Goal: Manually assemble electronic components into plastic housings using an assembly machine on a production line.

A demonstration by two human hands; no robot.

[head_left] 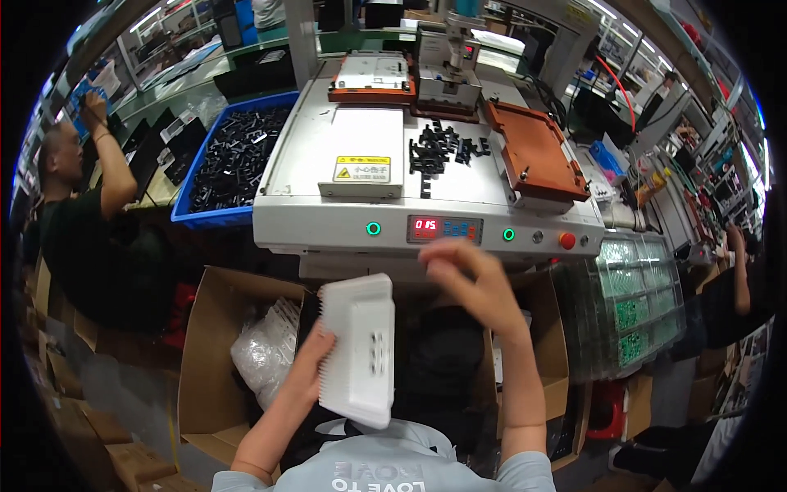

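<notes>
My left hand [311, 359] grips the edge of a white plastic tray [357, 385], held tilted above my lap. The tray's left edge is ridged, like several trays nested together. A few small dark marks or parts [376, 354] show on its inner face; I cannot tell which. My right hand [484, 291] is raised just in front of the machine's control panel [443, 229], fingers loosely bent and apart, with nothing visible in them. On the white machine top [307, 156] beyond, small black plastic parts [438, 148] lie in a loose pile.
A blue bin [184, 219] of black parts stands left of the machine. Orange fixture plates [537, 152] and a press head [447, 70] sit on top. Cardboard boxes [205, 353] flank my legs, and clear trays [639, 287] stand right. A co-worker [90, 213] is at far left.
</notes>
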